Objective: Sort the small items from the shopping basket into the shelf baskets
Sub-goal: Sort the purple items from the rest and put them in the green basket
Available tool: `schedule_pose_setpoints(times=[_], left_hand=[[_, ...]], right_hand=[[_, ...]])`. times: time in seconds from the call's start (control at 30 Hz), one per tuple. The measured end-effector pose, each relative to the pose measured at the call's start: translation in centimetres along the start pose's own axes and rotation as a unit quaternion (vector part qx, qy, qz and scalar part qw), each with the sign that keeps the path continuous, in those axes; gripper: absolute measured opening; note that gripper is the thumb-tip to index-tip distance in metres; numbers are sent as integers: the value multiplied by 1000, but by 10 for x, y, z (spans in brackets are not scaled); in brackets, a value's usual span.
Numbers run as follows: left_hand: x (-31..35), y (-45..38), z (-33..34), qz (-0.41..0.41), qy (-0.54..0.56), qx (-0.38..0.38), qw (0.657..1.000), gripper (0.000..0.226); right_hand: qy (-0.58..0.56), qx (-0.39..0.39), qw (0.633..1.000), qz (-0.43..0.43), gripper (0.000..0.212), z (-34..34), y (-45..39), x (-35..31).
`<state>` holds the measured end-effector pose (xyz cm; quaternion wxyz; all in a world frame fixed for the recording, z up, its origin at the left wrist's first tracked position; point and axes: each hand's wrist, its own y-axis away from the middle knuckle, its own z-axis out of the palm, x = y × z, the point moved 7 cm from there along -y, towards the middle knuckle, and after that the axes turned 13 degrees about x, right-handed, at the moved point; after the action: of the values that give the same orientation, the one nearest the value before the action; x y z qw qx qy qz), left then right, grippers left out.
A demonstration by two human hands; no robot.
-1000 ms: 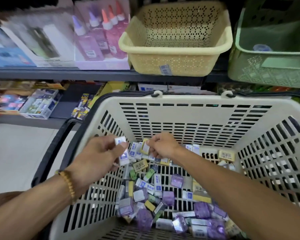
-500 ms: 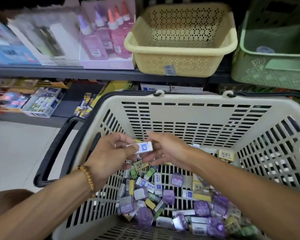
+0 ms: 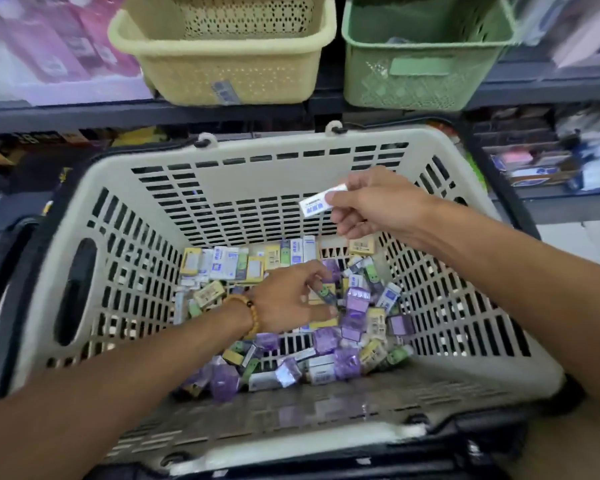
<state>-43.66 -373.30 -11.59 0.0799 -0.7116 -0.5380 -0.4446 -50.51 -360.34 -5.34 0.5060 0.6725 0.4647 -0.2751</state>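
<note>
The beige shopping basket (image 3: 264, 152) fills the view, with a heap of small items (image 3: 347, 327) on its floor: white, yellow, green and purple packets. My left hand (image 3: 288, 301) reaches down into the heap, its thumb and fingers pinching a small dark green packet (image 3: 325, 295). My right hand (image 3: 378, 206) is raised above the heap near the basket's far wall and pinches a white packet with blue print (image 3: 317, 202). On the shelf above stand a yellow basket (image 3: 222, 60) and, to its right, a green basket (image 3: 423, 67).
Pink boxed bottles (image 3: 59, 50) stand on the shelf left of the yellow basket. Lower shelves on the right hold small boxes (image 3: 534, 168). The shopping basket's black handle (image 3: 0, 271) hangs at its left side.
The white packet passed from between both hands to my right hand, which rose to the right. My left hand dropped into the heap. The view shifted right, bringing the green basket fully in.
</note>
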Motion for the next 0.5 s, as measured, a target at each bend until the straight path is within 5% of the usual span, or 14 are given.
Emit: schedule_pose_setpoints(times=[0.13, 0.23, 0.37, 0.5], left_hand=[[34, -22, 51, 165, -106, -59, 979, 73], [42, -31, 72, 228, -203, -67, 950, 70], [33, -28, 62, 230, -200, -49, 951, 59], [5, -13, 33, 145, -191, -73, 968, 52]], right_hand=[[-5, -12, 999, -36, 16, 0, 1, -13], [-1, -14, 998, -63, 23, 2, 2, -23], [-4, 2, 996, -87, 28, -6, 2, -31], [0, 3, 995, -99, 24, -11, 1, -36]])
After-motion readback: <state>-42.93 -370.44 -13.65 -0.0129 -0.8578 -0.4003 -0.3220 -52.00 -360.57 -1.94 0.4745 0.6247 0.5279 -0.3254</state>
